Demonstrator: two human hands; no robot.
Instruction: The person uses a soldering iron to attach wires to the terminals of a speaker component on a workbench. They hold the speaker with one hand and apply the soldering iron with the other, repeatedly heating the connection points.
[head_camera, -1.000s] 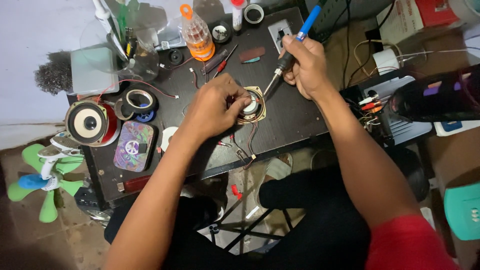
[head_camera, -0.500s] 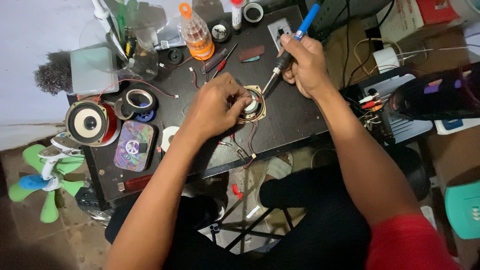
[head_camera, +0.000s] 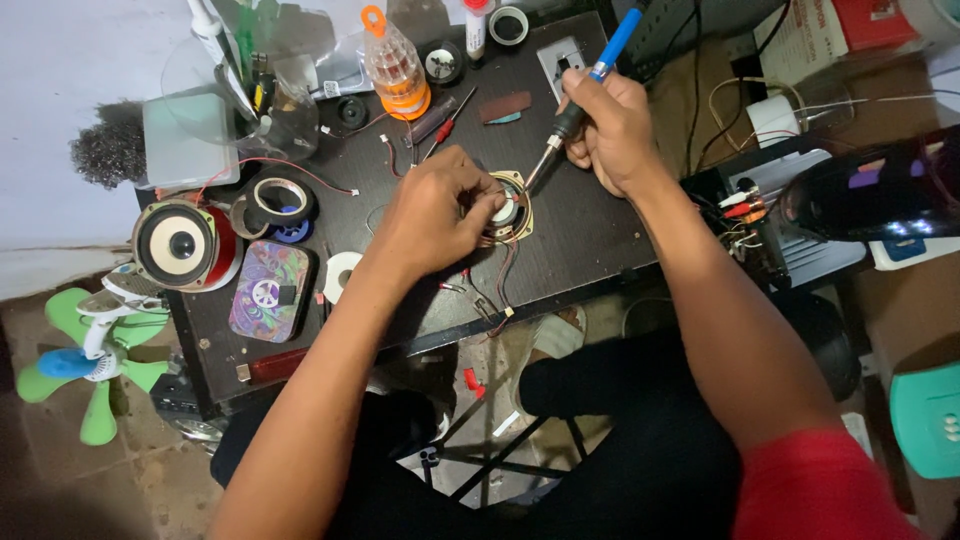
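Note:
My left hand (head_camera: 437, 212) pinches thin wires at the rim of a small speaker (head_camera: 512, 207) that lies on the dark table (head_camera: 590, 240). My right hand (head_camera: 612, 130) grips a blue-handled soldering iron (head_camera: 590, 80), whose tip touches the speaker's right edge. Red and black wires (head_camera: 487, 290) trail from the speaker towards the table's near edge.
A bigger loose speaker (head_camera: 176, 243), tape rolls (head_camera: 272, 201), a colourful tin (head_camera: 268, 290) and a small screwdriver (head_camera: 447, 124) lie on the table's left and back. An orange-capped bottle (head_camera: 393, 68) stands behind. An open device with wiring (head_camera: 760, 215) sits to the right; a green fan (head_camera: 75, 350) is on the floor.
Nothing has clearly changed; both hands stay at the small speaker with the iron's tip against it.

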